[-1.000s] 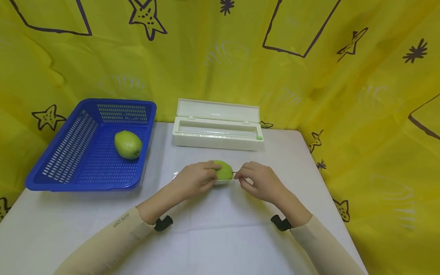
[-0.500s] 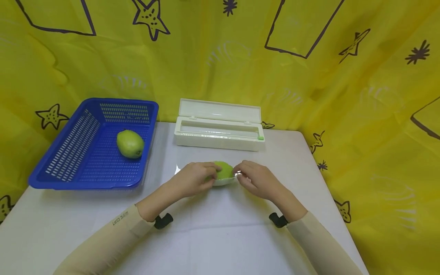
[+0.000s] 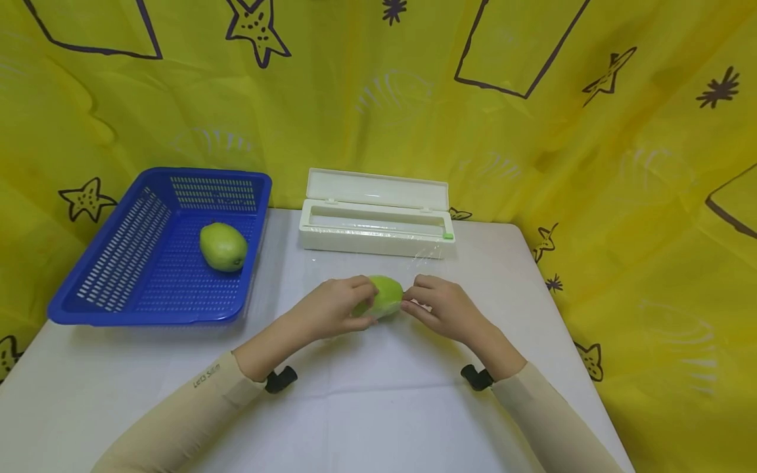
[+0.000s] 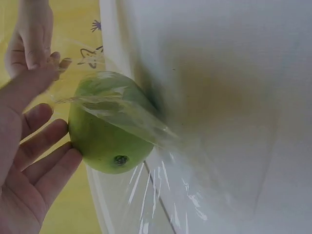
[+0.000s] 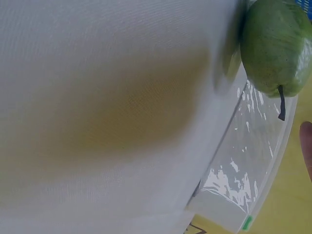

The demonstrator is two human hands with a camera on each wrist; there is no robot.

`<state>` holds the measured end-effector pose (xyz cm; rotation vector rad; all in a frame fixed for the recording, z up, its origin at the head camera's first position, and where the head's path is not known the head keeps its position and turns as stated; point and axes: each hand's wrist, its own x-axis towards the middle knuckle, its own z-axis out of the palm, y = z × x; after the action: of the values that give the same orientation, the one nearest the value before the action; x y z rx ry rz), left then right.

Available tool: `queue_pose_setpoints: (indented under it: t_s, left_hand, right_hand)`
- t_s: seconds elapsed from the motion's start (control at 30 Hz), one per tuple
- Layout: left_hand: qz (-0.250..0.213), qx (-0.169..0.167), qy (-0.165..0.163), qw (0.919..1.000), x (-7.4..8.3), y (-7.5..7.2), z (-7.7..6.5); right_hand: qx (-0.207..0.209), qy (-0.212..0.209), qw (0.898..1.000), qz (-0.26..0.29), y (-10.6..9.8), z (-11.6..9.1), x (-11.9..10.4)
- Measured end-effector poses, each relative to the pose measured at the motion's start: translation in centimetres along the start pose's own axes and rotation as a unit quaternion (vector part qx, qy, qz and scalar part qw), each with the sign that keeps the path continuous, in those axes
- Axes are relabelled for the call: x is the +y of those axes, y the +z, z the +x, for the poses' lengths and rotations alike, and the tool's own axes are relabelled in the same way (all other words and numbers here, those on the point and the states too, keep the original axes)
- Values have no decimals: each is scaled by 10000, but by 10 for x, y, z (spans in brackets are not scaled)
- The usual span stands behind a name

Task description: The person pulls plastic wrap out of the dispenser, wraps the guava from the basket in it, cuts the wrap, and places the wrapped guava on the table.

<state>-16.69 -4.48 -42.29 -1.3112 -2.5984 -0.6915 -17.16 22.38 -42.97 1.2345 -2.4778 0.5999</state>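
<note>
A green pear (image 3: 388, 294) lies on the white table between both hands, with clear cling film (image 4: 126, 109) folded over part of it. My left hand (image 3: 334, 307) holds the pear's left end, fingers over its top and thumb low on the near side. In the left wrist view, the fingertips (image 4: 73, 158) touch the pear beside its blossom end. My right hand (image 3: 445, 307) pinches film at the stem end, thumb and fingers close together. The right wrist view shows the dark stem (image 5: 282, 105) and one fingertip (image 5: 306, 146); the rest of that hand is out of frame.
Behind the hands stands a white cling film dispenser (image 3: 378, 244), lid raised, with a green slider (image 3: 448, 236). Film lies on the table in front of it. At left, a blue basket (image 3: 148, 320) holds another green pear (image 3: 223, 247). A yellow curtain (image 3: 378, 118) hangs along the back.
The film along the near side has been drawn up against the pear. My right fingers have come in over the stem, which showed earlier. The left hand has barely moved.
</note>
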Motion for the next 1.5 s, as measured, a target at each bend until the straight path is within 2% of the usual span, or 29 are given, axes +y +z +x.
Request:
queue_pose_setpoints:
  t_s: [0.17, 0.3, 0.4, 0.53, 0.6, 0.7, 0.87, 0.97, 1.07, 1.23, 1.33, 1.5]
  left_hand:
    - [229, 236, 70, 9994, -3, 5, -1]
    - [189, 506, 190, 9984, -4, 5, -2]
    - [169, 564, 279, 9979, -5, 5, -2]
    - [91, 639, 311, 9974, -6, 7, -2]
    - [2, 666, 234, 9975, -6, 8, -2]
    - [-138, 583, -62, 9982, -6, 11, 1]
    - [-95, 265, -706, 9971, -4, 15, 8]
    - [4, 183, -936, 9954, -3, 16, 11]
    - [-20, 214, -1040, 9943, -3, 16, 14]
    - [-562, 356, -1025, 9925, -6, 17, 15]
    - [-861, 404, -982, 9906, -8, 18, 13]
    - [-988, 443, -843, 9905, -9, 19, 13]
  right_hand:
    - [163, -25, 9998, -98, 1, 4, 2]
    - [246, 24, 9997, -30, 4, 9, 5]
    - [135, 243, 9995, 180, 8, 14, 8]
    - [-230, 621, 9952, 718, 15, 21, 12]
    - [-402, 784, 9911, 996, 18, 23, 14]
    - [-467, 939, 9860, 1296, 21, 26, 16]
    - [-375, 1000, 9848, 1371, 22, 30, 18]
    - [-401, 988, 9852, 1341, 23, 33, 19]
    - [-404, 986, 9852, 1342, 23, 34, 20]
    - [-412, 916, 9849, 1409, 23, 36, 20]
    - [-460, 957, 9837, 1451, 22, 36, 19]
    - [-508, 1162, 9804, 1510, 21, 35, 19]
